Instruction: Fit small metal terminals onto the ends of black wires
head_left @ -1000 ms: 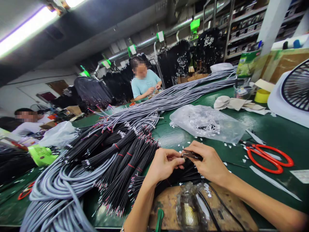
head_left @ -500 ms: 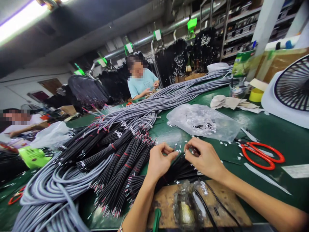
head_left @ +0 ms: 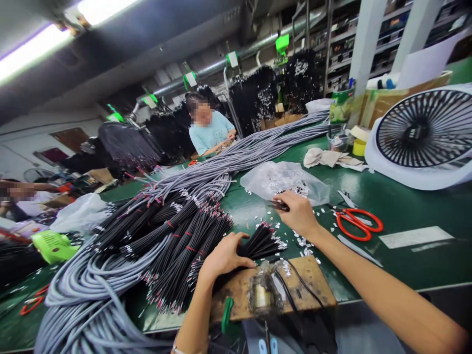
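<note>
My left hand (head_left: 223, 255) lies closed over a bundle of short black wires (head_left: 260, 242) with bright metal tips, pressing it to the green table. My right hand (head_left: 297, 212) reaches forward to the edge of a clear plastic bag (head_left: 283, 181) of small white pieces. Its fingers are pinched on a thin dark thing that I cannot name. Small white pieces (head_left: 300, 240) lie scattered between the bundle and the bag. A wooden block (head_left: 306, 285) with a taped fixture sits just in front of me.
Large piles of black wire bundles (head_left: 177, 241) and grey cables (head_left: 92, 285) fill the left. Red scissors (head_left: 356, 222) lie at right, a white fan (head_left: 420, 137) behind them. Other people sit across the table (head_left: 208, 129) and at far left (head_left: 22, 196).
My right hand has left the bundle and moved forward to the plastic bag. My left hand has dropped onto the black wire bundle. The view has shifted right and down.
</note>
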A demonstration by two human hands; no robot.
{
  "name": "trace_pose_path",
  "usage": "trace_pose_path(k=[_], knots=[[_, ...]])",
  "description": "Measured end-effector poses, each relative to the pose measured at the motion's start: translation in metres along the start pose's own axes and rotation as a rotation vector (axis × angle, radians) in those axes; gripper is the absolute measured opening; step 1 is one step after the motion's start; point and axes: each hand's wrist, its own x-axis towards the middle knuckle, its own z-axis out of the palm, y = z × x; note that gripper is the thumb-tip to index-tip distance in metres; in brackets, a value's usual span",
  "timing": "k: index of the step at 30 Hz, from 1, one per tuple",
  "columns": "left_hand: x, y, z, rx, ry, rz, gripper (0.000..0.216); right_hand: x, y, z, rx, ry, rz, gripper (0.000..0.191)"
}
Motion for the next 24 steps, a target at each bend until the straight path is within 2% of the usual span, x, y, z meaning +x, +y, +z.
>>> trace_pose_path(k=[4, 8, 12, 15, 19, 22, 24], knots=[[-0.037, -0.002, 0.010, 0.096, 0.118, -0.129, 0.053, 0.000, -0.019, 0.001, 0.036, -0.111, -0.064, 0.025], [-0.066, 0.024, 0.029, 0.225, 0.383, -0.293, 0.039, 0.003, -0.026, -0.005, 0.064, -0.165, -0.102, 0.024], [-0.057, 0.033, 0.050, 0.288, 0.512, -0.207, 0.037, 0.002, -0.017, 0.001, 0.081, -0.182, -0.126, 0.024], [-0.043, 0.021, 0.054, 0.272, 0.466, -0.173, 0.032, 0.001, -0.002, 0.012, 0.072, -0.187, -0.126, 0.022], [-0.041, 0.012, 0.040, 0.272, 0.433, -0.137, 0.030, 0.001, 0.013, 0.025, 0.038, -0.188, -0.089, 0.022], [-0.052, 0.020, 0.010, 0.254, 0.398, -0.107, 0.033, 0.004, 0.016, 0.025, 0.008, -0.188, -0.051, 0.022], [-0.056, 0.030, -0.014, 0.183, 0.303, -0.072, 0.033, 0.007, 0.013, 0.022, -0.006, -0.198, -0.040, 0.022]])
